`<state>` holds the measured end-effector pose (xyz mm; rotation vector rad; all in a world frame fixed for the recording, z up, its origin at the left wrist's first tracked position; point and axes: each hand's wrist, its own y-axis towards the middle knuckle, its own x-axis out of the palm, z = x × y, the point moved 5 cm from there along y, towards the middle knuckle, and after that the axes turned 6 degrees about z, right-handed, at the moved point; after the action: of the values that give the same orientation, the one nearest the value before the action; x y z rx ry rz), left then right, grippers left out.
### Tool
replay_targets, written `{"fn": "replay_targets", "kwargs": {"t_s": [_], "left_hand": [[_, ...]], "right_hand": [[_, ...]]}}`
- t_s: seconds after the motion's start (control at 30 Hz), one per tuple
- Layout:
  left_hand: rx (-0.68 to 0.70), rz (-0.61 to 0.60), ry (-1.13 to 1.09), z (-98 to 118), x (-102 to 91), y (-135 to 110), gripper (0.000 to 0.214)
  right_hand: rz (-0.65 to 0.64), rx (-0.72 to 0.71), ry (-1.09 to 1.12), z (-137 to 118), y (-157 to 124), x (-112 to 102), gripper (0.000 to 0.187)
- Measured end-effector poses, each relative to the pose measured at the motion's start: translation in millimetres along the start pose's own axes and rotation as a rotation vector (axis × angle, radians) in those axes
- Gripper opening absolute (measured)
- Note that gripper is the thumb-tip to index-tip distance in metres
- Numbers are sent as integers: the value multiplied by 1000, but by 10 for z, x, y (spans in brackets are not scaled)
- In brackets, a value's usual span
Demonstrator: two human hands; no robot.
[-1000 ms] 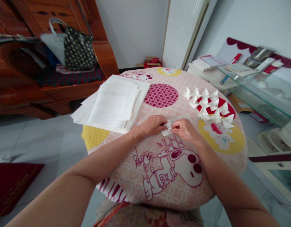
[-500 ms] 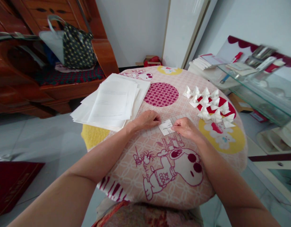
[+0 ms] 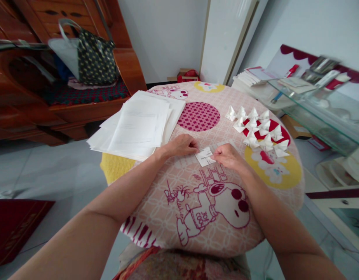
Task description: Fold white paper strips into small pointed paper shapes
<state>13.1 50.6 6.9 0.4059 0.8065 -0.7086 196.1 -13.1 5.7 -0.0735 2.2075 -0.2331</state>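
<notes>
A small folded paper square with printed text lies on the pink patterned tablecloth between my hands. At its left edge is my left hand, fingers curled and closed at the paper's corner. My right hand pinches the paper's right edge between thumb and fingertips. Several folded white paper shapes with pointed tips stand in rows on the table to the right. Left of my hands lies a stack of white paper sheets, the upper ones faintly printed.
At the right stands a glass shelf holding cups and small items, close to the table's edge. A wooden bench with a dark patterned bag is at the far left. A dark red object lies low on the left.
My left hand has shifted very slightly up at the paper's left edge. The paper square and my right hand stay almost where they were.
</notes>
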Motion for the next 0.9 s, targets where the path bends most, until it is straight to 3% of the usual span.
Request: {"fn": "replay_targets", "kwargs": {"t_s": [0.13,0.3,0.63,0.9], "left_hand": [[-47,59,54,-3,34,7,20],[-130,47,168,27,57,35,20],[-181,-21,264,90,64,41,20],[-174,33,400,98,96,16,20]], "right_hand": [[0,-3,0,1,-1,-1,28],[11,16,-29,-20,-7,-7,29],[8,5,-102,-50,19,-4,35],[59,14,-119,-29,22,2,25]]}}
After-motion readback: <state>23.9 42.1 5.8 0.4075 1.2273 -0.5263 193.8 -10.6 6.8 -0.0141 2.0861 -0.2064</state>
